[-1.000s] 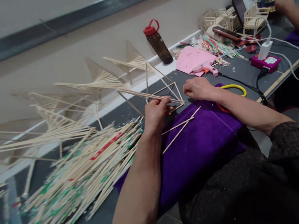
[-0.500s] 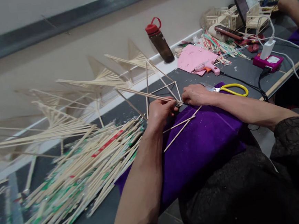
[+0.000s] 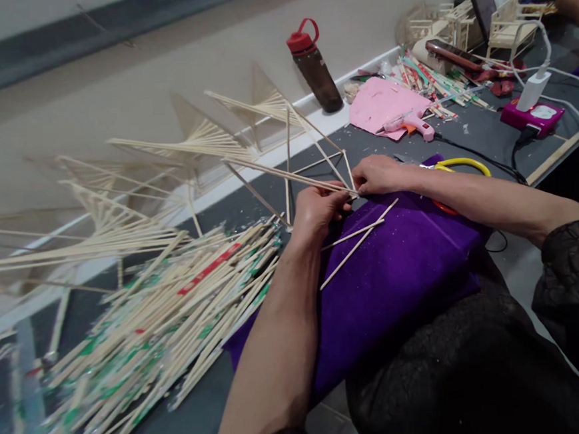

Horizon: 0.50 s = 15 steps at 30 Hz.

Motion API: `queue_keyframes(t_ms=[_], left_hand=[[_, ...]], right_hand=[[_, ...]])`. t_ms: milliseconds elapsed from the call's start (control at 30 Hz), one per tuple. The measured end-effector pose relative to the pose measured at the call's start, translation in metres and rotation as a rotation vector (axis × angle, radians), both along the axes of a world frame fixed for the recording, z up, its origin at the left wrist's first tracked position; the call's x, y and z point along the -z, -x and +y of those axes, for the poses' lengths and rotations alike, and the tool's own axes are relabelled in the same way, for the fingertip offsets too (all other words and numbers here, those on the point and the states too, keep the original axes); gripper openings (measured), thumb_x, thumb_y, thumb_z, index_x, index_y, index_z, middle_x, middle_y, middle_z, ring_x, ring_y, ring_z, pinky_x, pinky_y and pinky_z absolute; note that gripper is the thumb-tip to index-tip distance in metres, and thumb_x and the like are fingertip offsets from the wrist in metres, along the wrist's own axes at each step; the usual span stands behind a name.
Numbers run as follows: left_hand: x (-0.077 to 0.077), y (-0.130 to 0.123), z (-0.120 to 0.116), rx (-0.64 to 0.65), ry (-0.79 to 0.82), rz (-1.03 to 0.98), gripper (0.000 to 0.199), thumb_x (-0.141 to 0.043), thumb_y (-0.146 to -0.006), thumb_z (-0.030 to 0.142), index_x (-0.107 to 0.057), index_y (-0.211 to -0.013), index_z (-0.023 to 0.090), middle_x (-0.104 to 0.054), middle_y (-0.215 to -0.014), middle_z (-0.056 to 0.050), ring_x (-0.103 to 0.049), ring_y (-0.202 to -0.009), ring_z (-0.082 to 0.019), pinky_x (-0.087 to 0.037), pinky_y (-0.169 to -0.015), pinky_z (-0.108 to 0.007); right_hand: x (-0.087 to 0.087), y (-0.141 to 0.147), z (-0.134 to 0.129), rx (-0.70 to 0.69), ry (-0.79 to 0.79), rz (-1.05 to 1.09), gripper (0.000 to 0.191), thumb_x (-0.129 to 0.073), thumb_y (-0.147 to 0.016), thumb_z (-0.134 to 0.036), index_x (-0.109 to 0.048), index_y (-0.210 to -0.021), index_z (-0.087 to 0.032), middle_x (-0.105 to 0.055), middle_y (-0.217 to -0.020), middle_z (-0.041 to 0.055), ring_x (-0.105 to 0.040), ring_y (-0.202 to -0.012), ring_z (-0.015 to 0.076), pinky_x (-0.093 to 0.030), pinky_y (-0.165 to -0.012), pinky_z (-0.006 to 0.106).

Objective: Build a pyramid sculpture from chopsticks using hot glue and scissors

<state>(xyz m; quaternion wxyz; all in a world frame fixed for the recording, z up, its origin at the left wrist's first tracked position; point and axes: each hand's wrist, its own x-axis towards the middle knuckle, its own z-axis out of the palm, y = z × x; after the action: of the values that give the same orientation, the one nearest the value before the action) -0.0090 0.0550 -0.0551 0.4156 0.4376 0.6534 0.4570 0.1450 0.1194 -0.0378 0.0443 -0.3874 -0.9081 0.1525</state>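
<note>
1. Through my camera, the left hand point(image 3: 322, 211) had its fingers closed on 1 frame point(image 3: 276, 171), near a corner.
2. The right hand point(image 3: 377, 173) reached that corner; I couldn't tell whether it gripped.
3. The frame stood on the table point(image 3: 208, 397), between cloth point(image 3: 400, 288) and wall point(image 3: 196, 44).
4. I counted 2 loose sticks point(image 3: 352, 252) crossed on the cloth.
5. Beyond were 1 bottle point(image 3: 316, 74) and 1 glue gun point(image 3: 415, 125).
</note>
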Motion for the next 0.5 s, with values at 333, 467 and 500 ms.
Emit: queue_keyframes(t_ms=[333,467,500], left_hand=[[-0.0020,0.0013,-0.0029,-0.005,0.000,0.024,0.020,-0.075,-0.057,0.013,-0.066,-0.075,0.012,-0.064,-0.057,-0.001,-0.052,-0.038,-0.009,-0.026,-0.033,-0.019],[-0.0022,0.0011,-0.0044,-0.031,-0.006,0.024,0.021,-0.075,-0.059,0.011,-0.065,-0.077,0.013,-0.064,-0.056,-0.001,-0.057,-0.042,-0.011,-0.029,-0.034,-0.018],[-0.0020,0.0009,-0.0048,-0.035,-0.006,0.019,0.021,-0.074,-0.060,0.011,-0.064,-0.079,0.013,-0.063,-0.057,-0.001,-0.058,-0.043,-0.011,-0.030,-0.034,-0.018]], right_hand=[[-0.0001,0.0059,0.0055,-0.030,-0.009,-0.001,0.028,-0.065,-0.081,-0.025,-0.077,-0.105,-0.019,-0.076,-0.104,0.0062,-0.067,-0.094,0.0182,-0.039,-0.066,0.024],[0.0012,0.0067,0.0029,0.009,0.008,0.015,0.028,-0.065,-0.082,-0.030,-0.076,-0.106,-0.021,-0.075,-0.107,0.0061,-0.066,-0.095,0.0195,-0.038,-0.063,0.025],[0.0015,0.0067,0.0027,0.009,0.009,0.019,0.027,-0.065,-0.082,-0.030,-0.076,-0.106,-0.021,-0.075,-0.106,0.0061,-0.066,-0.095,0.0194,-0.037,-0.063,0.025]])
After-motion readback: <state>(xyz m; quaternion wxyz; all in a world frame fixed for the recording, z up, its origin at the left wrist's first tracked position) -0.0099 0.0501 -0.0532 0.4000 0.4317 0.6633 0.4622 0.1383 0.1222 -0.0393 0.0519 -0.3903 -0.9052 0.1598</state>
